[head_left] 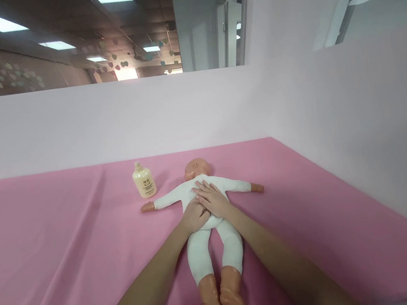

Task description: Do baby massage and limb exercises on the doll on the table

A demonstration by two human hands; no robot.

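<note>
A baby doll in a white suit lies on its back on the pink sheet, arms spread, feet toward me. My right hand rests flat on the doll's chest and belly, fingers stretched out toward its head. My left hand lies on the doll's belly just beside and partly under the right hand, fingers flat as far as they show. Neither hand holds anything. A cream-coloured pump bottle stands upright left of the doll's head, apart from both hands.
The pink sheet covers a wide flat surface that ends at a pale wall on the right and a low pale partition behind. Above the partition, a room with ceiling lights shows.
</note>
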